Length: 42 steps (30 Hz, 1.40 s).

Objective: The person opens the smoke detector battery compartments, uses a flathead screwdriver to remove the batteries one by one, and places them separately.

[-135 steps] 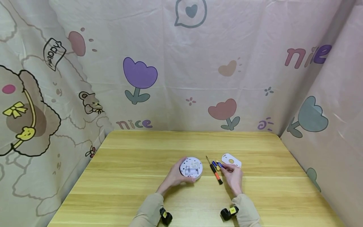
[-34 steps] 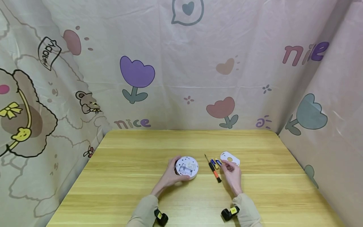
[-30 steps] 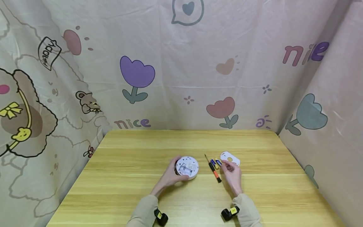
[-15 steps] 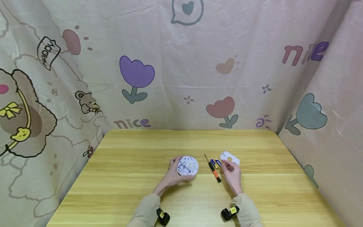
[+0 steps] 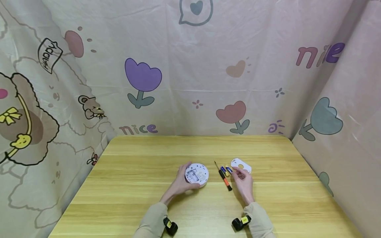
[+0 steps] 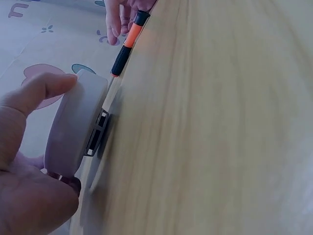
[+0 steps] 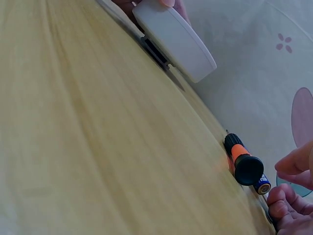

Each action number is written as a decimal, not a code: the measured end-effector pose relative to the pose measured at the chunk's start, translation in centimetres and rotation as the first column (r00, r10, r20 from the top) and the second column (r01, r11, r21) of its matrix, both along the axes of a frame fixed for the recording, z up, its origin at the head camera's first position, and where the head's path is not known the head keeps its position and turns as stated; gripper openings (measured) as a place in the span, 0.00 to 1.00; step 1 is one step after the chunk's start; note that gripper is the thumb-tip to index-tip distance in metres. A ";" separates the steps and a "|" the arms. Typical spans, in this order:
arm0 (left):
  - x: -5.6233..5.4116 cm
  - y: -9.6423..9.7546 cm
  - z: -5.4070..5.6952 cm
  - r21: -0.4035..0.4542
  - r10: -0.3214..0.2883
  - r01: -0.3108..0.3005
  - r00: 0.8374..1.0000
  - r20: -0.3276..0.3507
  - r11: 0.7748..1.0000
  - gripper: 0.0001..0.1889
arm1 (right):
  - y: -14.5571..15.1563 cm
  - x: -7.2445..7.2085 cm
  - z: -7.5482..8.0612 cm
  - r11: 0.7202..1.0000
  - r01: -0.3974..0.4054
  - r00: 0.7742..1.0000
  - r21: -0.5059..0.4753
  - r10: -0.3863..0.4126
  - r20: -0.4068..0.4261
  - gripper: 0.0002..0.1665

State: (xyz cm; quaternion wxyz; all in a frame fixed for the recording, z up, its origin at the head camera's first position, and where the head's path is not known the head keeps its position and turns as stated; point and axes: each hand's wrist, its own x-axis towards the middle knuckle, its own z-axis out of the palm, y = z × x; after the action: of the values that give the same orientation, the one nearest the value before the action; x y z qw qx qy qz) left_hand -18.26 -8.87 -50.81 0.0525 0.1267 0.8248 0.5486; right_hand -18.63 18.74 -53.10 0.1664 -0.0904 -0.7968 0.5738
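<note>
My left hand (image 5: 180, 184) holds a round white smoke detector (image 5: 198, 172) by its rim, the face with the battery compartment turned up towards the head camera. In the left wrist view, a dark slotted part (image 6: 98, 132) juts from its underside, just above the table. My right hand (image 5: 244, 184) rests with loosely bent fingers beside two blue-and-yellow batteries (image 5: 224, 170). Its fingertips are close to the nearer one; I cannot tell whether they touch it. In the right wrist view nothing shows between thumb and finger. An orange-and-black screwdriver (image 5: 225, 180) lies left of the batteries.
A white mounting plate (image 5: 238, 162) with a hole lies behind my right hand, partly covered by it. The wooden table (image 5: 134, 172) ends at a printed curtain (image 5: 190, 66) at the back and sides. Black cameras are strapped to both wrists.
My left hand has shifted the smoke detector slightly left since the oldest frame and changed its tilt and turn. The right hand keeps its place by the batteries.
</note>
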 end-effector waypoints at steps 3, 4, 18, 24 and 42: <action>-0.1 0.0 -0.1 0.023 -0.008 0.007 1.000 0.005 1.000 0.56 | 0.0 0.1 0.0 1.000 -0.006 1.000 0.008 0.006 0.009 0.15; -0.1 0.0 -0.2 0.026 -0.011 0.011 1.000 0.004 1.000 0.55 | 0.0 0.1 0.0 1.000 -0.007 1.000 0.010 0.007 0.013 0.15; 0.1 0.1 -0.2 -0.001 0.005 -0.005 1.000 0.017 1.000 0.55 | 0.0 0.2 0.0 1.000 -0.013 1.000 0.010 0.013 0.022 0.14; 0.1 0.1 0.0 0.008 -0.030 0.030 0.999 0.029 1.000 0.55 | 0.1 0.1 0.0 1.000 -0.013 1.000 0.016 0.013 0.019 0.14; -0.1 0.1 -0.2 0.047 -0.029 0.026 0.998 0.063 0.999 0.59 | 0.0 0.1 0.0 1.000 -0.001 1.000 0.006 0.001 0.022 0.14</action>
State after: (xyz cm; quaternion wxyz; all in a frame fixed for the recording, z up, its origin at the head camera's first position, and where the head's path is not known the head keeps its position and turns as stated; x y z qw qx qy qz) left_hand -18.36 -8.72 -51.05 0.0836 0.1216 0.8079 0.5705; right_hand -18.50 18.77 -53.14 0.1574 -0.0959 -0.8005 0.5703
